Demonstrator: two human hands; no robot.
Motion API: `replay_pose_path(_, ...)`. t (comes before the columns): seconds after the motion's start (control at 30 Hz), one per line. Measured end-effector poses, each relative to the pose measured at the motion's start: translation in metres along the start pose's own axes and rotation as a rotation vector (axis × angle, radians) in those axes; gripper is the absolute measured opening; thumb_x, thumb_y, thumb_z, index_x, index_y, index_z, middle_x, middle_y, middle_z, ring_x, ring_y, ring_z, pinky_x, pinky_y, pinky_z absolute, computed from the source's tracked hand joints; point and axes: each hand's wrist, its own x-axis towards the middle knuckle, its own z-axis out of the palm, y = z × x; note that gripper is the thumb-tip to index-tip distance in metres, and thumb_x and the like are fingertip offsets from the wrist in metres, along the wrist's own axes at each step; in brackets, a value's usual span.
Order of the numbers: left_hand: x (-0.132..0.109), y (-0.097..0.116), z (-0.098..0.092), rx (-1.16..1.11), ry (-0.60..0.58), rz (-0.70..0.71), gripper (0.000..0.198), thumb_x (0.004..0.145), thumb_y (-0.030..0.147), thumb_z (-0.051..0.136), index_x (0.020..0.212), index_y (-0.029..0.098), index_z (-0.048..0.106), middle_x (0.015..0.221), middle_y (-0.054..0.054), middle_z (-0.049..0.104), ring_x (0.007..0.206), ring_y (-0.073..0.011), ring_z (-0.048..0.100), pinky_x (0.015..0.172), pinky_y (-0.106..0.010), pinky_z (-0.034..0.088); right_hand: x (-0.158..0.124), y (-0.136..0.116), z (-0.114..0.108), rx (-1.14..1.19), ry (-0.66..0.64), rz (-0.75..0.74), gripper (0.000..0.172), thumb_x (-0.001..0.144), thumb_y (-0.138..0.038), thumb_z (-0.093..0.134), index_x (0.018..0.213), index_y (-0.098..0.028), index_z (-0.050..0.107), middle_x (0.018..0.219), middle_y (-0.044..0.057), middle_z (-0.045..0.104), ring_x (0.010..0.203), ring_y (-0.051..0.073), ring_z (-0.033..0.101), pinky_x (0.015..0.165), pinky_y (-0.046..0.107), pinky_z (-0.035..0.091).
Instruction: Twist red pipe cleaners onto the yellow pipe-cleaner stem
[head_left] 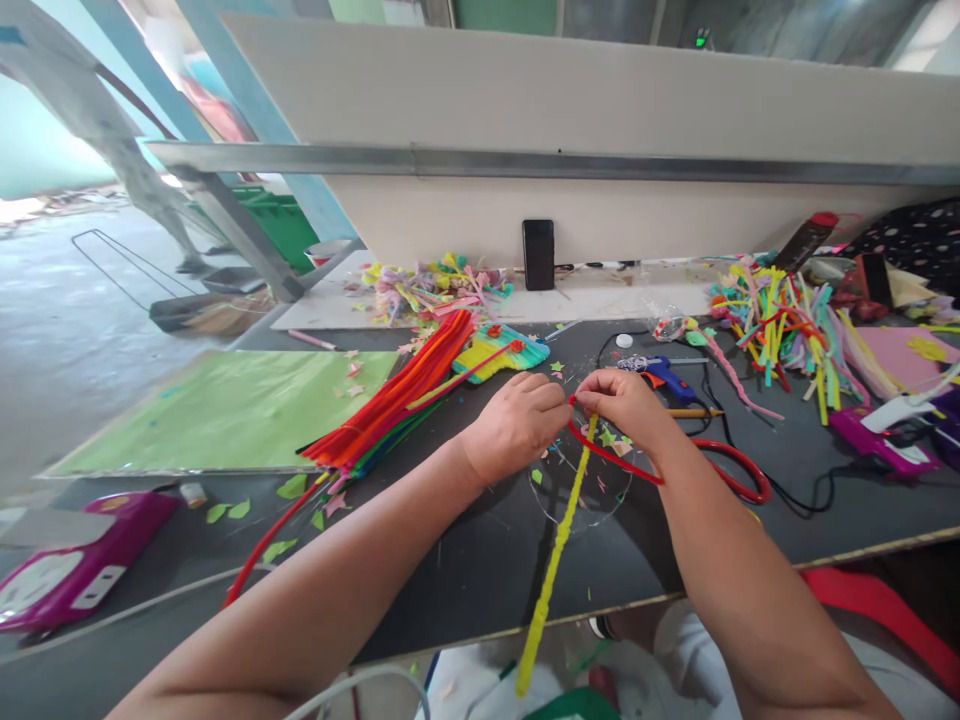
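Yellow fuzzy strip [559, 555]: top end sits in my right hand [619, 402], thumb and fingertips pinched together on it, no visible gap. Key relation: strip lies below that pinch, long axis running back toward my body and slightly left, free end out past the table edge. Right hand is nearer; left hand [521, 425] is just beside it, fingers curled, tips at the red strip [616, 460]. Can't tell if they actually grip it; knuckles hide the contact. Red crosses the yellow just under my fingertips and runs right, under my forearm. Can't tell if the two are joined.

Further out: blue glue gun [679, 382] right of the hands, bundle of red strips [394, 395] to the left, green sheet [225, 410] beyond that. Black phone [538, 255] leans upright at the back, pile of cut strips [787, 330] back right.
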Motion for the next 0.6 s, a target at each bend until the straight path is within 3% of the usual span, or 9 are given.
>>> replay_pose_path(0.13,0.002,0.004,0.000,0.067,0.003,-0.008,0.025,0.089,0.025,0.041,0.079,0.017,0.063,0.071,-0.005,0.054,0.072,-0.0170,0.044,0.068,-0.032,0.032,-0.001,-0.003,0.001,0.023,-0.013,-0.002,0.018,0.071,-0.033,0.061,0.071,-0.015,0.063,0.060,-0.001,0.057,0.058,0.013,0.049,0.057,0.025,0.038)
replay_pose_path(0.3,0.002,0.005,0.003,-0.031,0.031,-0.033,0.026,0.088,0.023,0.042,0.075,0.016,0.063,0.071,-0.004,0.055,0.072,-0.0161,0.045,0.069,-0.032,0.033,0.000,-0.002,0.001,-0.001,0.011,-0.007,0.016,0.072,-0.032,0.061,0.072,-0.016,0.062,0.061,-0.001,0.057,0.058,0.013,0.049,0.056,0.026,0.038)
replay_pose_path(0.47,0.001,0.004,0.012,-0.273,0.163,-0.107,0.018,0.085,0.018,0.048,0.077,0.016,0.064,0.073,-0.004,0.059,0.075,-0.0149,0.050,0.074,-0.031,0.038,-0.001,-0.001,0.001,-0.143,0.031,-0.001,0.015,0.072,-0.031,0.060,0.071,-0.016,0.064,0.058,0.000,0.058,0.054,0.013,0.049,0.053,0.025,0.037)
replay_pose_path(0.6,0.003,0.001,0.019,-0.516,0.321,-0.250,0.013,0.081,0.021,0.057,0.072,0.015,0.064,0.073,-0.004,0.060,0.074,-0.0131,0.055,0.070,-0.027,0.044,-0.002,-0.001,0.001,-0.110,0.033,-0.021,0.016,0.071,-0.033,0.062,0.074,-0.017,0.064,0.061,0.000,0.059,0.054,0.013,0.050,0.050,0.024,0.036)
